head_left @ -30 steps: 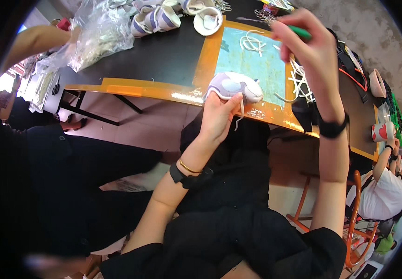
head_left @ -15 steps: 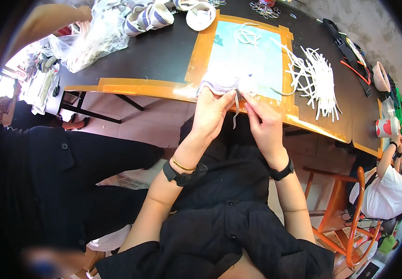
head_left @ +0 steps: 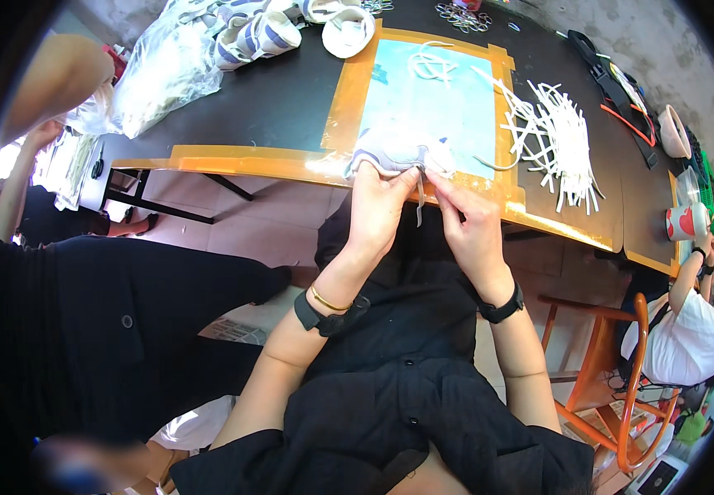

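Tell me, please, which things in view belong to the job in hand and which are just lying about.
Seemingly part of the job:
small shoe in the left hand, with the right hand at its edge;
narrow strip hanging there;
loose white strips;
blue mat.

Apparently just lying about:
black strap;
orange cord;
red-and-white cup.

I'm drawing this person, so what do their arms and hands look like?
The left hand and right hand wear no gloves. The arms come out of short black sleeves. The left wrist has a thin gold-coloured bangle and a chunky black wristband; the right wrist has one dark band.
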`<state>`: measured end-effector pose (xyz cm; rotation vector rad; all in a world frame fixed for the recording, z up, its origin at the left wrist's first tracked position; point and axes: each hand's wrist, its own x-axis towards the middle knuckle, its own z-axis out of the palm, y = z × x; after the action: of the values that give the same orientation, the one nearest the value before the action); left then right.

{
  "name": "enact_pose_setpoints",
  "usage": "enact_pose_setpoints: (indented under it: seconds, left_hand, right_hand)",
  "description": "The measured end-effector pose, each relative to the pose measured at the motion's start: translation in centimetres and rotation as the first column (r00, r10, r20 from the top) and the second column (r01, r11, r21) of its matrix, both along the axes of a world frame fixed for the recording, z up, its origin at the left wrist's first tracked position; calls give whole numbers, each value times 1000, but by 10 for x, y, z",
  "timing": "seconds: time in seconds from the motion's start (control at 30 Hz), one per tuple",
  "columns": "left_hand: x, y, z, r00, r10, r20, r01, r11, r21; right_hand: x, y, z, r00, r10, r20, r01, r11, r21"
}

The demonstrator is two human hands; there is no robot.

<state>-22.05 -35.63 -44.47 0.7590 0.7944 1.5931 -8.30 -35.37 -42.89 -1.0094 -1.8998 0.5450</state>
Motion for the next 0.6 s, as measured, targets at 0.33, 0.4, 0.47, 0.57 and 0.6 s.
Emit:
enact_pose_setpoints:
  seconds: [0.33, 0.4, 0.47, 0.57, 0.6]
  left_hand:
    - [1, -2, 1, 1000, -6, 0, 6, 1000, 15]
    - [1, -1, -2, 1000, 3, -24, -3, 1000, -7]
    - [2, -1, -4, 999, 2, -39, -2, 1000, -10]
    - [3, -2, -7, 995, 47, -84, -49, 999, -17]
    - [4, -2, -8, 991, 52, -126, -54, 998, -14]
  right_hand:
    - [4, -2, 15, 997, 8, 79, 2, 992, -124]
    - [5, -2, 19, 996, 26, 85, -12, 988, -154]
    - [7, -2, 22, 994, 25, 105, -4, 981, -196]
    - [8, 0, 24, 985, 45, 165, -6, 973, -231]
    - [8, 1, 25, 985, 82, 149, -38, 959, -281]
